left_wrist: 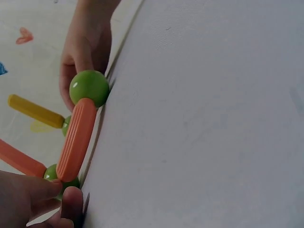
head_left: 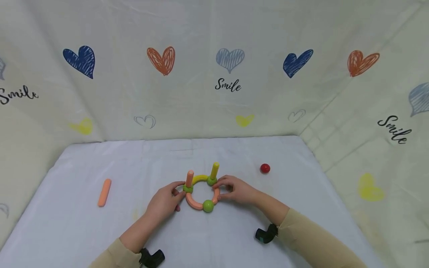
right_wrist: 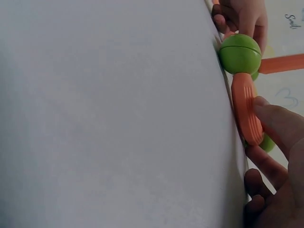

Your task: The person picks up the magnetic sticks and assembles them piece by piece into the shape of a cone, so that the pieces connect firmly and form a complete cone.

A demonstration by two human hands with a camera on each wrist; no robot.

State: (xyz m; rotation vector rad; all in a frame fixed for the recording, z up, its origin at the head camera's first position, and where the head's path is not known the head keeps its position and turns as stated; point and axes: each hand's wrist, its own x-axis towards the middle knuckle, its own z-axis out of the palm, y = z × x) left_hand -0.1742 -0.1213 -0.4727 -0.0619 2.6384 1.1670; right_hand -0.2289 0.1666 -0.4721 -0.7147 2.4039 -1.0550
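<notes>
On the white cloth lies a ring of curved toy rods joined by green balls. A yellow curved rod (head_left: 200,178) forms its far side, with orange curved rods (head_left: 193,203) at the front left and right. The front green ball (head_left: 208,206) carries no upright. An orange straight rod (head_left: 190,178) stands on the left ball, and a yellow straight rod (head_left: 215,170) rises from the far right one. My left hand (head_left: 164,201) pinches the left green ball (head_left: 188,189). With thumb and fingers, my right hand (head_left: 238,190) grips the right orange curved rod (right_wrist: 247,109) beside its ball.
A loose orange straight rod (head_left: 104,192) lies to the left on the tablecloth (head_left: 218,242). Toward the back right sits a red ball (head_left: 265,168). Behind the table hangs a pale curtain (head_left: 194,100) printed with hearts. Black cameras (head_left: 266,234) are worn at both wrists.
</notes>
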